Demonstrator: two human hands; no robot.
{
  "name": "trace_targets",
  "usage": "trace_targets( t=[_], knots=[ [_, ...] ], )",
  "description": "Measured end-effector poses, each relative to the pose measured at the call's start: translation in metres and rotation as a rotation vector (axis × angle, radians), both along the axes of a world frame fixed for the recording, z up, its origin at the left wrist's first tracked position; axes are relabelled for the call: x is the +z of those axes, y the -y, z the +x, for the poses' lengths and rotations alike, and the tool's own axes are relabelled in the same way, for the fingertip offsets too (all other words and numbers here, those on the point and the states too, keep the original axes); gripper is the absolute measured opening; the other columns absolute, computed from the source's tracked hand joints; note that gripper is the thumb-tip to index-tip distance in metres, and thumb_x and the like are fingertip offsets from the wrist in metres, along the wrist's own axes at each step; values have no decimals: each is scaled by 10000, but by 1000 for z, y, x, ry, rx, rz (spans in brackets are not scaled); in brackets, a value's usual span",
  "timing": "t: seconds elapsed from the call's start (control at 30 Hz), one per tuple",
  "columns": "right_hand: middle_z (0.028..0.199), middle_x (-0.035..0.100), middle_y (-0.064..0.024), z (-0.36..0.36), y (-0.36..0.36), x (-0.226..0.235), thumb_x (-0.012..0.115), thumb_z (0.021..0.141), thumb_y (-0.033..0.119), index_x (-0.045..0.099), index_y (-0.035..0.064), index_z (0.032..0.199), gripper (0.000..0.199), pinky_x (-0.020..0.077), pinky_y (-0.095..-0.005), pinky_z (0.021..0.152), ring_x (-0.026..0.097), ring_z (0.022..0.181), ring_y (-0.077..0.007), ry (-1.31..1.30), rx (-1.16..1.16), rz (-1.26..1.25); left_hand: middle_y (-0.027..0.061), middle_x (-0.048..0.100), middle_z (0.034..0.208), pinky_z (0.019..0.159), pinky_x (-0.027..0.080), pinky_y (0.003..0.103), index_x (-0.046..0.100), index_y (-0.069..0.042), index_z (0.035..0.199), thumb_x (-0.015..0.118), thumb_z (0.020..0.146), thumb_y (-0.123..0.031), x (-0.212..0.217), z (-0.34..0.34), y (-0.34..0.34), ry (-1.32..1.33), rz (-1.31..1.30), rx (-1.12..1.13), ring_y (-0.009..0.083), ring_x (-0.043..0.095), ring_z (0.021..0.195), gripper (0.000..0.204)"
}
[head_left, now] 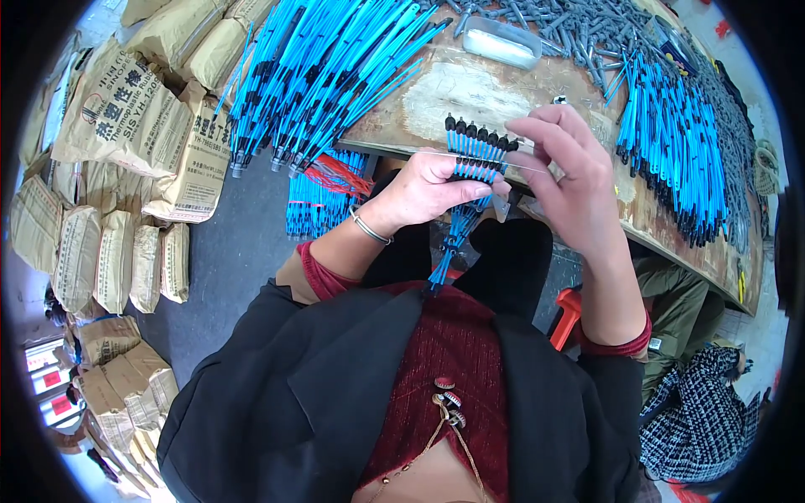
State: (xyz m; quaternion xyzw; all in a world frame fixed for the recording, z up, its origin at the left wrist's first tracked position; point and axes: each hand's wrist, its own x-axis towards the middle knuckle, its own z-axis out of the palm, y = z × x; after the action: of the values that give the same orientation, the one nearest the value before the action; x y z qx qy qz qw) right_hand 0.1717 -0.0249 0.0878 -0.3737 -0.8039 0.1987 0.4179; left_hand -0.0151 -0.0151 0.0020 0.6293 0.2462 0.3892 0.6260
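Note:
My left hand (436, 186) is closed round a fan-shaped bundle of thin blue plastic rods (474, 169) with black tips. The tips stand side by side in a row above my fingers, and the rods' lower ends gather and hang down over my lap. A thin pale strand (449, 157) runs across the rods just below the tips. It reaches the fingers of my right hand (574, 168), which are bent close to the right end of the row and seem to pinch the strand. The exact grip of those fingertips is partly hidden.
Large piles of blue rods (323, 75) lie on the worn wooden table (461, 88), with another pile (675, 142) at right. A clear plastic box (503, 44) sits among grey parts (587, 33). Paper sacks (126, 126) are stacked at left. Another person (700, 411) is at lower right.

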Motion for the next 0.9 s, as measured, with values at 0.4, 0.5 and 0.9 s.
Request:
trace_targets(
  t=[0.4,0.5,0.9],
  knots=[
    [911,538,-109,-7,0,-3,655,665,-63,597,11,972,321,460,-315,701,559,819,-250,123,-41,82,30,666,965,820,468,253,653,-30,1019,597,824,-18,1,3,3,-19,-27,-24,92,592,894,203],
    [907,538,-108,-10,0,-3,653,674,-56,596,9,958,296,460,-311,698,558,813,-249,144,-41,103,38,664,971,825,468,257,645,-24,1031,594,824,-12,0,3,3,4,-44,-32,96,592,903,213],
    [858,540,-117,-14,-6,-6,639,663,-63,592,10,915,266,466,-343,659,571,760,-279,58,-56,80,45,648,975,809,478,268,631,-2,1022,580,830,1,2,9,4,74,-19,27,111,593,902,199]
  ],
)
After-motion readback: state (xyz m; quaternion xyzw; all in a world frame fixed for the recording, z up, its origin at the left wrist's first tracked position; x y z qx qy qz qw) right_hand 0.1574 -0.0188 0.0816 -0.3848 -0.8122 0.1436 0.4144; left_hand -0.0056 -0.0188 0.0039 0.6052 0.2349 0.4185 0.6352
